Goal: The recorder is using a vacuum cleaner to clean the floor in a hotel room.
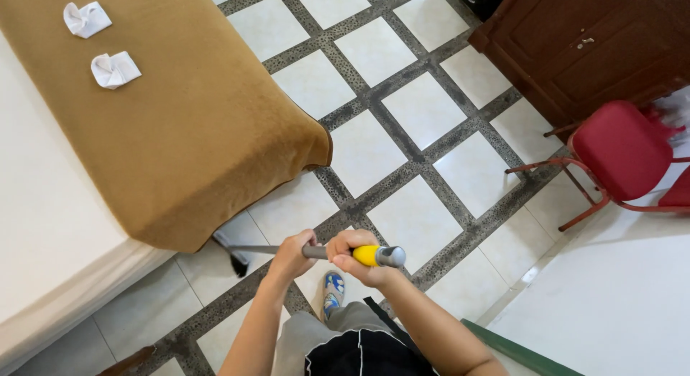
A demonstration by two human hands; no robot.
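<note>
- My right hand (359, 257) is wrapped around the yellow grip of a grey broom handle (316, 251), near its capped end.
- My left hand (293, 252) clasps the same handle just beside it, further down the shaft.
- Beyond my left hand, the dark broom head (237, 262) touches the tiled floor (417, 110) under the brown blanket (180, 124) edge.
- Further off, two folded white cloths (100, 45) lie on that blanket.
- Far to my right stands a red chair (622, 149).
</note>
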